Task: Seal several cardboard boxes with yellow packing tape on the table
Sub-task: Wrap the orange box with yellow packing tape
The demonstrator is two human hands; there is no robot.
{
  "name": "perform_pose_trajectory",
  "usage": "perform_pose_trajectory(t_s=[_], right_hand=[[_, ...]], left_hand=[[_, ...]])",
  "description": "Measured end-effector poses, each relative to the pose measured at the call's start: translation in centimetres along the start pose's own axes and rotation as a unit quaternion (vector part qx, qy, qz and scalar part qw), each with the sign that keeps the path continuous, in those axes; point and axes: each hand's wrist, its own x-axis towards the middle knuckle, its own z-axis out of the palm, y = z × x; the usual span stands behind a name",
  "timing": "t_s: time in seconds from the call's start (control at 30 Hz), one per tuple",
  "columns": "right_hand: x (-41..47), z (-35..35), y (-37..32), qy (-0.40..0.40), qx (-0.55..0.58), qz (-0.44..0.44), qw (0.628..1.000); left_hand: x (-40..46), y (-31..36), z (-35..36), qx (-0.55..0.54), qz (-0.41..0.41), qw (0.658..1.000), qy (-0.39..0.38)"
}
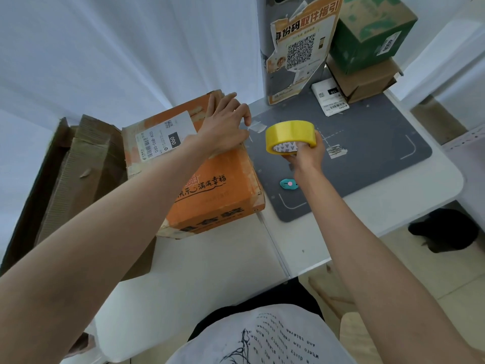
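A: While our right hand [305,153] curls round the tape [290,136], thumb inside the core, where do we hold it?

B: Above the mat [367,143], just right of the orange box [210,185], not touching it.

A: And our left hand [223,127]?

B: It rests on the box's far right top edge, fingers loosely bent over the corner; we cannot tell whether they pinch a tape end.

A: What else sits around the box?

B: A teal cutter [287,183] lies on the mat, right of the box, beneath our right wrist. Flattened cardboard [78,158] leans left of it. Beyond it, far right, a green box [367,35] sits stacked on a brown box [364,80], beside a sign [299,48].
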Motion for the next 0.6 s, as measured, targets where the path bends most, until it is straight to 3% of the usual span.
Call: perform_pose_trajectory(t_s=[0.1, 0.17, 0.27, 0.4, 0.6], right_hand=[[-1.2, 0.5, -1.4, -0.021, 0.033, -0.022, 0.999], [-2.4, 0.8, -2.4, -0.032, 0.058, -0.030, 0.997], [-3.8, 1.2, -3.5, -0.047, 0.080, -0.052, 0.994], [-5.9, 2.4, -4.7, -0.063, 0.079, -0.091, 0.991], [-8.7, 3.6, -5.0, -0.078, 0.031, -0.167, 0.982]], left_hand=[[0.1, 0.5, 0.4, -0.013, -0.022, 0.999, 0.021], [-0.5, 1.0, -0.3, -0.142, -0.052, 0.986, 0.064], [-2.3, 3.1, -2.3, -0.340, -0.112, 0.919, 0.164], [-5.2, 6.4, -3.7, -0.384, -0.142, 0.890, 0.203], [-8.1, 7.5, -5.3, -0.476, -0.219, 0.809, 0.267]])
